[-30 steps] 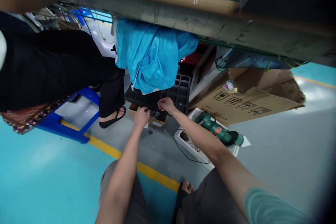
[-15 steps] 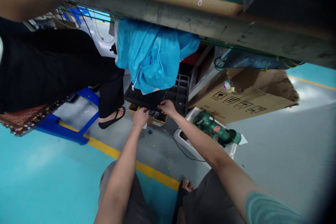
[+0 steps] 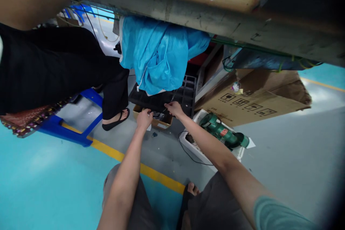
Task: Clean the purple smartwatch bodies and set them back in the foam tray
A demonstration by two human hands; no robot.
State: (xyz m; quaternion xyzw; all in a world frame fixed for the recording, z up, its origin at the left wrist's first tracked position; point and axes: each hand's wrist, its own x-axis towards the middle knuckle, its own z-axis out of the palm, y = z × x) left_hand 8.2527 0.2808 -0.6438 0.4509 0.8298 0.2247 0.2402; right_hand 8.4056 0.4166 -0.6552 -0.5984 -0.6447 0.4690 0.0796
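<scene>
A small cardboard box (image 3: 162, 125) sits on the floor under the bench, with small dark and metallic items inside that are hard to make out. My left hand (image 3: 144, 118) is at the box's left side, fingers curled closed; whatever they pinch is hidden. Above the box's right side, my right hand (image 3: 174, 109) is closed on a thin rod-like piece, too small to identify. Behind both hands lies a black plastic grid pallet (image 3: 189, 88). A light-blue jacket (image 3: 161, 61) hangs down in front of it.
A bench edge (image 3: 188, 10) runs overhead. To the right, a green power tool (image 3: 221, 129) rests in a white foam box (image 3: 198, 151), near a large carton (image 3: 248, 104). At left, a person in black trousers (image 3: 54, 68) sits on a blue stool (image 3: 70, 133).
My right hand has shifted slightly, and the thin piece in it shows more clearly. My left hand stays at the box. The view has tilted a little.
</scene>
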